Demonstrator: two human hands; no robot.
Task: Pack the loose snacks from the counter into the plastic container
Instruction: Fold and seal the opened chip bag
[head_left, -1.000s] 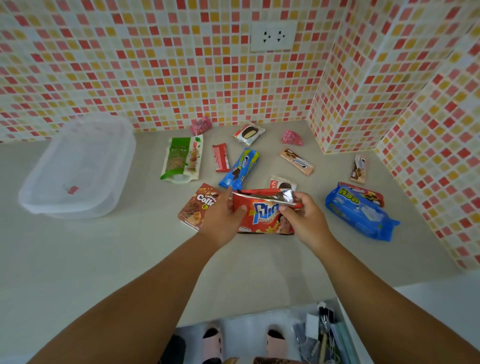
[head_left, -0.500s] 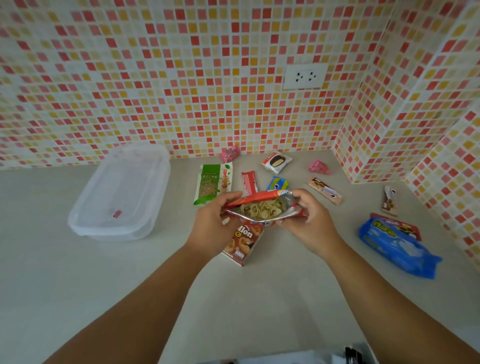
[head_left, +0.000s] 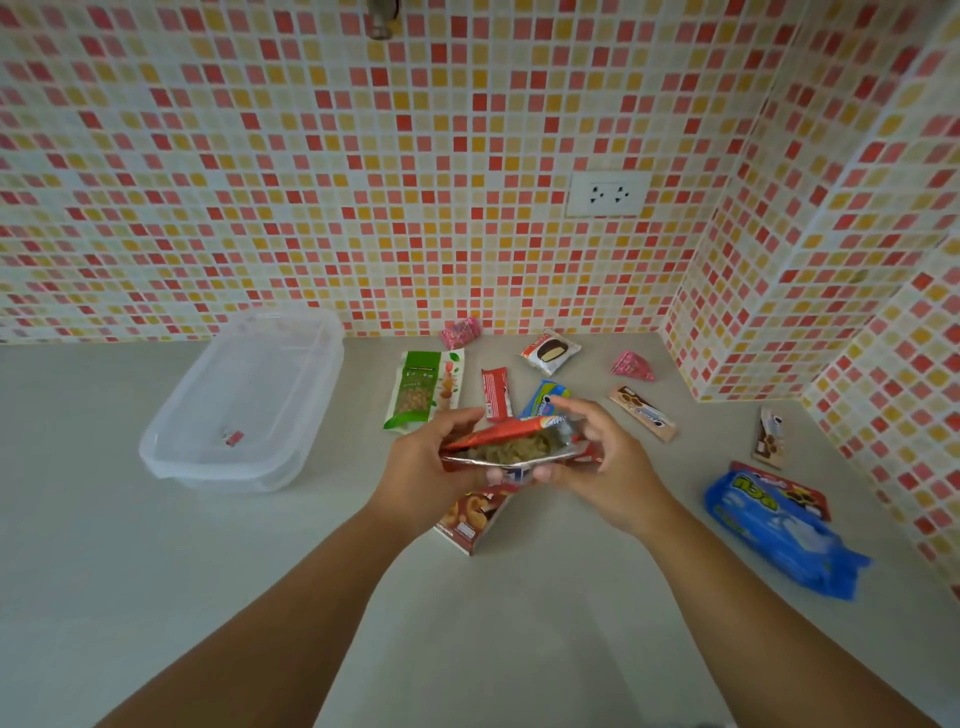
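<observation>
With left hand (head_left: 431, 467) and right hand (head_left: 597, 462) gripping the opened red snack bag (head_left: 511, 447) mid-frame: carrying next toward plastic container (head_left: 249, 400), left of centre, probably upright.

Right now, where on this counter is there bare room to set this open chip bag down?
Bare counter lies in front of you, between your forearms, and a wide patch sits left of the plastic container. A narrower gap runs between the container and the green nut pouch. It is crowded behind the open chip bag and right toward the blue cookie pack.
</observation>
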